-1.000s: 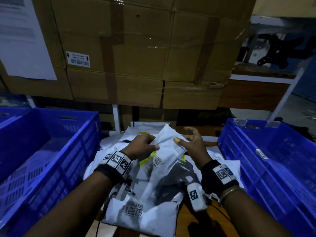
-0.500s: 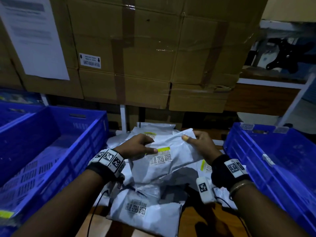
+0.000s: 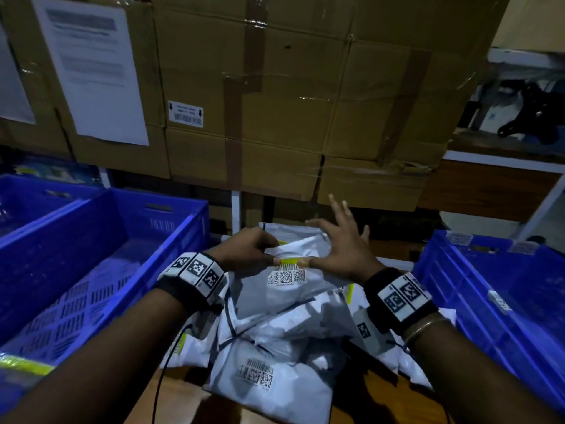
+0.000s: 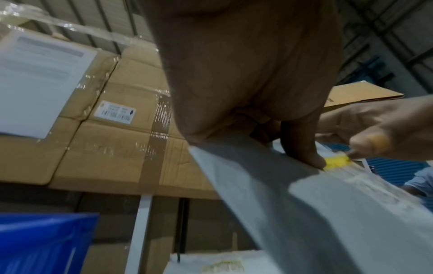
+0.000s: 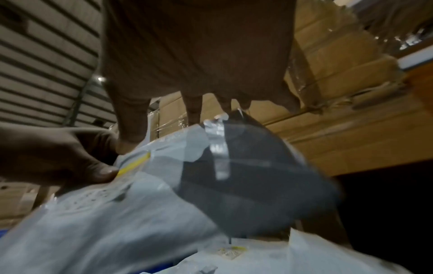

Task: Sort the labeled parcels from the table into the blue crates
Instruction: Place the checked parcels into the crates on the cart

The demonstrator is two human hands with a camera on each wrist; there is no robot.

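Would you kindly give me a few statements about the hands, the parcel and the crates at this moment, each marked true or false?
1. The left hand pinches the raised parcel beside its yellow strip. True.
2. The right hand is clenched in a fist. False: its fingers are spread, thumb on the strip.
3. The left blue crate is full of parcels. False: most of its floor shows bare.
4. Taped cardboard boxes stand behind the table. True.
5. The raised parcel's barcode label faces the head camera. True.
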